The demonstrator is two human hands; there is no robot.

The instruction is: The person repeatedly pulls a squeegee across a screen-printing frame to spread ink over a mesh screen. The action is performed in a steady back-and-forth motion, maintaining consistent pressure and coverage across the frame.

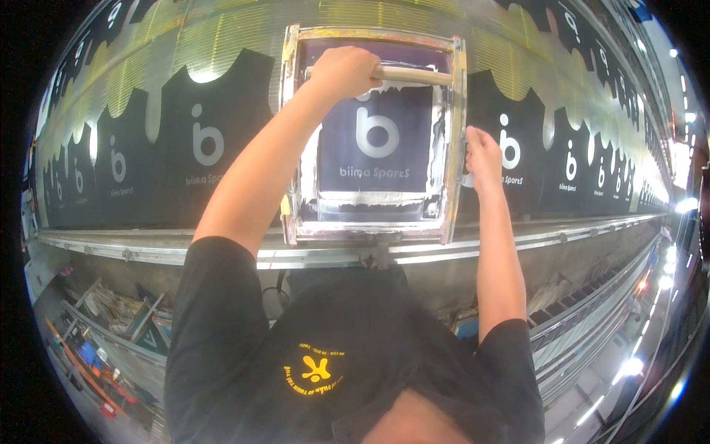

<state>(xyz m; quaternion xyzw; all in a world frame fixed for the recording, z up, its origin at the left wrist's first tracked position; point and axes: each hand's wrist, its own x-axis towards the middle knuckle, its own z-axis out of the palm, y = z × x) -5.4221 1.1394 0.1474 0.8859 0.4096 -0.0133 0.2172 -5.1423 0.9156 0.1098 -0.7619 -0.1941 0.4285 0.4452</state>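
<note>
A screen-printing frame (456, 96) lies over the long printing table, its rim smeared with white ink. Through its dark mesh (414, 174) a round letter-like mark and a line of lettering show pale. My left hand (342, 72) is closed around the wooden handle of a squeegee (414, 75) at the far end of the frame. The squeegee's blade is mostly hidden. White ink streaks run along the mesh's right side and near edge. My right hand (482, 153) pinches the outer right side of the frame with its fingers curled.
Dark cut fabric pieces (237, 111) with the same pale print lie in a row on both sides. A metal rail (310, 257) runs along the table's near edge. Shelving with assorted items (118, 314) stands at lower left; racks (592, 296) are at lower right.
</note>
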